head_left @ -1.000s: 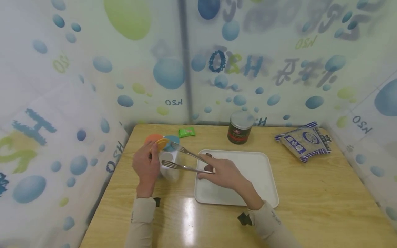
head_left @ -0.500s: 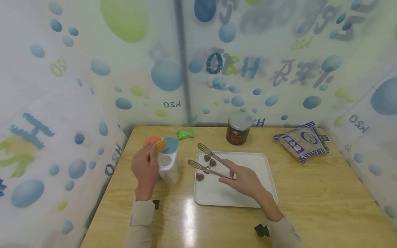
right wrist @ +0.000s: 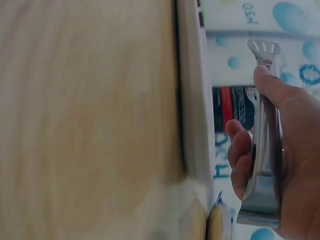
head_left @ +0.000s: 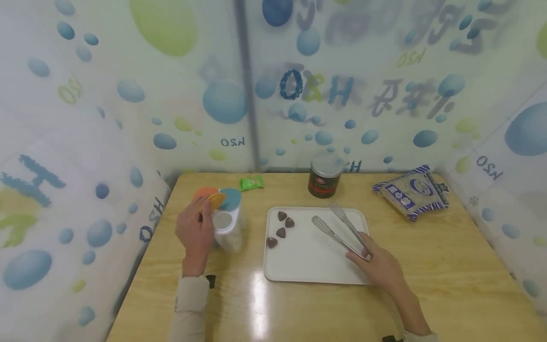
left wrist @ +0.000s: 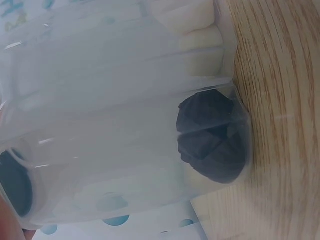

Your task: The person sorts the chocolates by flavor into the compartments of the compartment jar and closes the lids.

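My left hand (head_left: pixel 195 232) pinches a yellow-orange lid (head_left: pixel 217 200), tilted up at the top of a clear container (head_left: pixel 231 237). One round mouth of it is uncovered; an orange lid (head_left: pixel 204 193) and a blue lid (head_left: pixel 231 199) lie behind. Through its wall in the left wrist view, dark lumps (left wrist: pixel 215 142) and pale pieces (left wrist: pixel 202 42) rest at the bottom. Over the right side of a white tray (head_left: pixel 316 261), my right hand (head_left: pixel 381 266) grips metal tongs (head_left: pixel 342 237), tips apart with nothing between them. Several dark chocolate-like pieces (head_left: pixel 280 232) sit along the tray's left side.
Behind the tray stands a dark can (head_left: pixel 324 183) with a silvery lid. A small green packet (head_left: pixel 252 183) is near the wooden table's (head_left: pixel 299 311) back edge. To the right lies a blue-and-clear bag (head_left: pixel 412 194). Patterned walls enclose the back and sides.
With the tongs, my right hand has moved right, from over the container to the tray's right side, uncovering the dark pieces to view. My left hand keeps its hold on the lid.
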A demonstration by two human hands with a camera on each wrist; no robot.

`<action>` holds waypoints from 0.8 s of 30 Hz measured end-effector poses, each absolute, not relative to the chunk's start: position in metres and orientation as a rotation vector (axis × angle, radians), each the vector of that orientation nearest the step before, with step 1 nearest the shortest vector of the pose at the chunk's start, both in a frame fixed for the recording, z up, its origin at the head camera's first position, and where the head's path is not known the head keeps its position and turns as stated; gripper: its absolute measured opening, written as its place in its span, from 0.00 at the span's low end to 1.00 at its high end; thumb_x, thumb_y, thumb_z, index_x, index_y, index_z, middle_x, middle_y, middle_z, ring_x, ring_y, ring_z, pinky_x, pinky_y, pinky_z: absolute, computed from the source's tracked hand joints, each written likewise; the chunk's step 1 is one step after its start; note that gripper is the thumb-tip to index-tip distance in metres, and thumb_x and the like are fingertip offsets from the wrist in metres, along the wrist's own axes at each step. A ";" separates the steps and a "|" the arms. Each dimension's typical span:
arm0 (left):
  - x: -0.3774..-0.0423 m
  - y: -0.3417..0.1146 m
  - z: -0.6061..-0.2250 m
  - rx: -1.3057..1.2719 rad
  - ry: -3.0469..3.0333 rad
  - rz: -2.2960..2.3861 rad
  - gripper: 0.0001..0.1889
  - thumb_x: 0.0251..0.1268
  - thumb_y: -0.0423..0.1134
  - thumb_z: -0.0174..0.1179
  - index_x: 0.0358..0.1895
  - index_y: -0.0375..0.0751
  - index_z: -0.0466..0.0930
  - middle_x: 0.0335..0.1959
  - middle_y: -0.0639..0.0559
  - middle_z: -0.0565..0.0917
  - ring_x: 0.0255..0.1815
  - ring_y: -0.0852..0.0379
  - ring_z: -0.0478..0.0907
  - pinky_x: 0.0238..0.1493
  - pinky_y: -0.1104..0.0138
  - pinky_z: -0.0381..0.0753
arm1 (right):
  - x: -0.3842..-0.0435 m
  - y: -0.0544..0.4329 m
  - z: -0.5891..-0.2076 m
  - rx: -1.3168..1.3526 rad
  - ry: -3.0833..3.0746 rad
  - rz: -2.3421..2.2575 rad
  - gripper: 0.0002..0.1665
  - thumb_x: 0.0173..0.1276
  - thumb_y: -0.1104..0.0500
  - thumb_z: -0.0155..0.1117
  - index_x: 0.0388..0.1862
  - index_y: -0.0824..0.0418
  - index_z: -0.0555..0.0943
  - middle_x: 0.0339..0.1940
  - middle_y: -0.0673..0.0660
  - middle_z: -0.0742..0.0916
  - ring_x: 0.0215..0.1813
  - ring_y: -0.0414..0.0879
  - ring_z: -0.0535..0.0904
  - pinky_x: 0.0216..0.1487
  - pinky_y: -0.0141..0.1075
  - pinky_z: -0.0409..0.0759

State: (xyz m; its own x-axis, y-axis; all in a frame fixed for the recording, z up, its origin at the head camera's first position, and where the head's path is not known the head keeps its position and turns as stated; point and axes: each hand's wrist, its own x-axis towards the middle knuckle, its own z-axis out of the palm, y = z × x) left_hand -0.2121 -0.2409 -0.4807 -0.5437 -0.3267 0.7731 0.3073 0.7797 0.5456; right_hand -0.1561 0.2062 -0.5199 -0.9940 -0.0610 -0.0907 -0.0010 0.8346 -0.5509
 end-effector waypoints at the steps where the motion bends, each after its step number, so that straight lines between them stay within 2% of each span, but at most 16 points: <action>1: -0.212 -0.241 -0.481 0.012 -1.990 -0.816 0.21 0.76 0.52 0.51 0.40 0.42 0.90 0.35 0.44 0.90 0.29 0.44 0.84 0.26 0.58 0.70 | -0.154 0.213 -0.520 -0.019 2.905 -0.849 0.51 0.65 0.29 0.60 0.76 0.59 0.63 0.42 0.59 0.85 0.34 0.50 0.79 0.32 0.41 0.76; 3: -0.212 -0.241 -0.481 0.032 -1.998 -0.820 0.21 0.75 0.52 0.51 0.41 0.42 0.90 0.38 0.44 0.90 0.34 0.42 0.86 0.29 0.53 0.73 | -0.150 0.227 -0.519 0.045 2.875 -0.823 0.54 0.67 0.27 0.55 0.78 0.61 0.59 0.52 0.69 0.85 0.44 0.64 0.83 0.41 0.51 0.80; 4: -0.211 -0.242 -0.482 0.038 -2.000 -0.824 0.21 0.75 0.51 0.51 0.41 0.42 0.90 0.40 0.44 0.90 0.36 0.42 0.86 0.31 0.53 0.74 | -0.148 0.234 -0.519 0.086 2.861 -0.822 0.55 0.67 0.26 0.53 0.78 0.62 0.57 0.56 0.73 0.83 0.49 0.70 0.82 0.45 0.56 0.79; 6: -0.210 -0.242 -0.483 0.043 -2.002 -0.821 0.21 0.75 0.51 0.51 0.40 0.41 0.90 0.39 0.44 0.90 0.35 0.42 0.86 0.30 0.52 0.74 | -0.146 0.249 -0.520 0.169 2.841 -0.811 0.55 0.69 0.25 0.48 0.80 0.60 0.54 0.61 0.77 0.79 0.56 0.75 0.79 0.48 0.62 0.77; 8: -0.209 -0.242 -0.483 0.049 -2.001 -0.807 0.22 0.76 0.51 0.51 0.39 0.40 0.90 0.40 0.45 0.90 0.35 0.42 0.86 0.30 0.54 0.73 | -0.144 0.264 -0.520 0.258 2.814 -0.813 0.55 0.69 0.24 0.43 0.80 0.60 0.52 0.58 0.77 0.80 0.51 0.73 0.81 0.43 0.60 0.77; 12: -0.210 -0.241 -0.481 0.034 -2.000 -0.778 0.25 0.76 0.54 0.49 0.35 0.39 0.89 0.31 0.45 0.88 0.24 0.47 0.78 0.23 0.63 0.63 | -0.137 0.291 -0.523 0.363 2.822 -0.777 0.54 0.71 0.24 0.41 0.77 0.63 0.52 0.50 0.75 0.83 0.41 0.66 0.82 0.34 0.53 0.76; 17: -0.212 -0.240 -0.479 0.013 -1.985 -0.777 0.29 0.76 0.58 0.47 0.29 0.39 0.87 0.25 0.46 0.84 0.18 0.52 0.69 0.20 0.70 0.52 | -0.128 0.312 -0.525 0.404 2.805 -0.712 0.56 0.70 0.24 0.43 0.77 0.67 0.51 0.51 0.76 0.82 0.43 0.72 0.82 0.32 0.54 0.77; 20: -0.213 -0.240 -0.478 0.009 -1.983 -0.780 0.29 0.76 0.58 0.47 0.28 0.39 0.86 0.25 0.46 0.85 0.19 0.51 0.70 0.20 0.68 0.54 | -0.127 0.317 -0.524 0.410 2.770 -0.705 0.59 0.68 0.22 0.44 0.78 0.67 0.50 0.51 0.74 0.82 0.43 0.69 0.82 0.31 0.52 0.77; 24: -0.213 -0.240 -0.479 0.004 -1.983 -0.805 0.27 0.76 0.57 0.48 0.35 0.39 0.89 0.32 0.44 0.89 0.27 0.45 0.82 0.26 0.61 0.67 | -0.127 0.318 -0.524 0.384 2.774 -0.706 0.59 0.68 0.23 0.45 0.77 0.68 0.52 0.49 0.73 0.83 0.42 0.64 0.82 0.32 0.51 0.77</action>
